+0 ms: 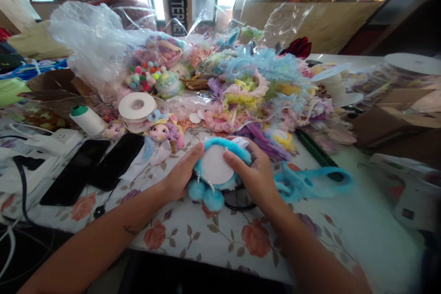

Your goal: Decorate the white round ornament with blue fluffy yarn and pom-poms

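Between my two hands is a fluffy blue craft piece (217,165) with a flat white disc as its near face. Two blue pompoms (206,195) dangle from it on short strings of white beads. My left hand (184,170) is closed on its left edge. On the opposite side my right hand (253,170) grips it, thumb pressed on the white disc and fingers behind. A small white tag (240,142) sticks out at the top by the right fingers. A strip of blue fluffy material (310,183) lies right of my right hand.
Two dark phones (77,172), a white ribbon spool (137,109), a thread cone (87,120) and a doll-face piece (162,132) lie on the left. Ruffled trims (255,87) and plastic wrap (93,46) pile up behind. A glue gun (406,188) and cardboard box (396,124) stand right.
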`<state>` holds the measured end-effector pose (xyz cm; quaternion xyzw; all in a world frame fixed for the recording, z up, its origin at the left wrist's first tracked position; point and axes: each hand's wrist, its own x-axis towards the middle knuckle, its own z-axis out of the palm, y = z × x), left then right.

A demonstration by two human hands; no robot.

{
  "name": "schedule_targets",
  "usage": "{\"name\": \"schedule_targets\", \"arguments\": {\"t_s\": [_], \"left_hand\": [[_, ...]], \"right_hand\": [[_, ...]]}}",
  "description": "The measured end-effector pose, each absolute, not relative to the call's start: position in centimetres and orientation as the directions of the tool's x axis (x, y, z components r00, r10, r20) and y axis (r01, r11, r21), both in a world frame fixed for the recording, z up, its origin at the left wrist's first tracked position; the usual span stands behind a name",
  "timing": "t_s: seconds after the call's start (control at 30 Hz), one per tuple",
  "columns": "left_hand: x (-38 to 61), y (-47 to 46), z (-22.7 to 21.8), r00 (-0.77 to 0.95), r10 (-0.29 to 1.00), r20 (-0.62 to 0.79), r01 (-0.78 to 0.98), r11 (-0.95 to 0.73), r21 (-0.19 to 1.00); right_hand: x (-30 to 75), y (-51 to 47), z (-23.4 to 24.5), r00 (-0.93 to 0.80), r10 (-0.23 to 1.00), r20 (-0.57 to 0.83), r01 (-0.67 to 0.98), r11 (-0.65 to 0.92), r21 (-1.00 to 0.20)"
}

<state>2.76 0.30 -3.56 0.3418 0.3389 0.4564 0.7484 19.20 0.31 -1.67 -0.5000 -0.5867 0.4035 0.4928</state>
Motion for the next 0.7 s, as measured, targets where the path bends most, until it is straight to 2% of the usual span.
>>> {"name": "schedule_targets", "arguments": {"t_s": [0.3, 0.47, 0.53, 0.6, 0.63, 0.7], "left_hand": [[2.8, 0.1, -3.0, 0.511, 0.794, -0.329, -0.497, 0.585, 0.641], [2.8, 0.5, -2.8, 0.502, 0.789, -0.353, -0.525, 0.603, 0.601], [2.6, 0.8, -2.5, 0.454, 0.81, -0.37, -0.539, 0.581, 0.61], [2.4, 1.0, -2.0, 0.399, 0.831, -0.388, -0.553, 0.555, 0.621], [2.2, 1.1, -1.7, 0.37, 0.838, -0.401, -0.559, 0.545, 0.624], [1.9, 1.2, -1.4, 0.338, 0.843, -0.418, -0.567, 0.537, 0.625]], "right_hand": [[19.0, 0.1, -1.7, -0.019, 0.983, 0.184, 0.199, 0.184, -0.963], [19.5, 0.7, -1.5, -0.007, 0.963, 0.269, 0.28, 0.26, -0.924], [20.5, 0.4, -1.0, 0.082, 0.937, 0.34, 0.296, 0.303, -0.906], [22.3, -0.6, -0.5, 0.274, 0.87, 0.409, 0.34, 0.31, -0.888], [23.6, -1.3, -0.5, 0.401, 0.806, 0.436, 0.377, 0.289, -0.88], [26.8, -2.8, -1.0, 0.628, 0.598, 0.498, 0.464, 0.226, -0.857]]}}
